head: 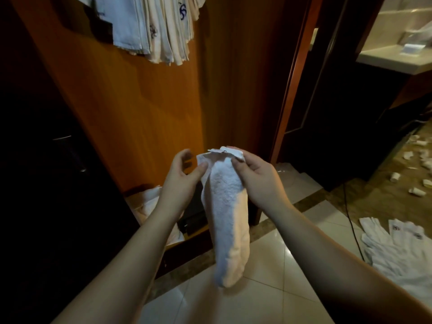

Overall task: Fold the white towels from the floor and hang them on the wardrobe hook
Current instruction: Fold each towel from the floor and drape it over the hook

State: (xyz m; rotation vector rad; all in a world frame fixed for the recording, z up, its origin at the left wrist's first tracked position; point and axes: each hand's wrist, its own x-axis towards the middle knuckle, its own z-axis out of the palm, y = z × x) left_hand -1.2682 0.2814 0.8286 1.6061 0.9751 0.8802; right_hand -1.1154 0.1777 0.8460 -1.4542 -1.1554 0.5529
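The right hand [253, 177] pinches the top edge of a folded white towel [228, 220], thumb on the near face and fingers curled behind the hem. The left hand [181, 177] meets the same top edge from the other side: its thumb presses the towel's left corner, and the fingers are loosely curled above it, not clearly closed on the cloth. The towel hangs straight down from both hands as a long narrow fold, its lower end free above the tiled floor [264, 298].

Behind the hands stands an orange-brown wardrobe panel [145, 106]. At its top, a bunch of white towels [161, 29] already hangs, some with blue marks. Low in the wardrobe, behind the left wrist, lies crumpled white cloth [148, 202]. On the floor at the right edge is a spread pile of white towels [402, 251]. Farther right, small white cups [395, 177] are scattered over the darker floor.
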